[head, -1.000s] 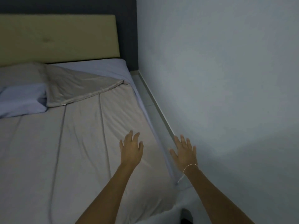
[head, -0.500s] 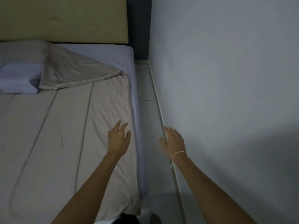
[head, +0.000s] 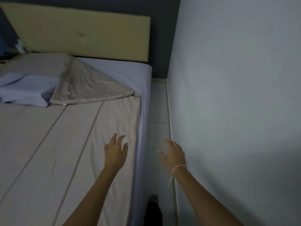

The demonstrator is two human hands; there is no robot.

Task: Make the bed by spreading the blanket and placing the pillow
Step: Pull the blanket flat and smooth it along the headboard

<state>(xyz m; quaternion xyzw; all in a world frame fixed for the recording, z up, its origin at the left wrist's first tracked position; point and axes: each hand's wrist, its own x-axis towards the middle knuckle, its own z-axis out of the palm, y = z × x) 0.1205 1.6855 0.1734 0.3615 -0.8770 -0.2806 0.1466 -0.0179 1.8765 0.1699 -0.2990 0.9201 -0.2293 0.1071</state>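
A beige blanket [head: 68,144] lies spread over the bed, and its top right corner [head: 91,85] is folded back towards the pillow. The lavender pillow [head: 27,90] lies at the left near the headboard, partly under the folded flap. A lavender fitted sheet [head: 123,74] shows at the bed's top right corner. My left hand [head: 116,150] hovers with fingers spread over the blanket close to the bed's right edge; whether it touches the fabric I cannot tell. Over the floor gap beside the bed, my right hand [head: 173,154] is open and holds nothing.
A tan padded headboard [head: 84,31] stands against a dark wall. A pale wall [head: 236,95] runs close along the bed's right side, leaving a narrow tiled floor strip [head: 158,103]. A dark object [head: 154,209] sits on the floor at the bottom.
The camera has shifted, so more of the headboard and bed shows. Both hands stay open in about the same spots, the left over the blanket edge and the right over the floor gap.
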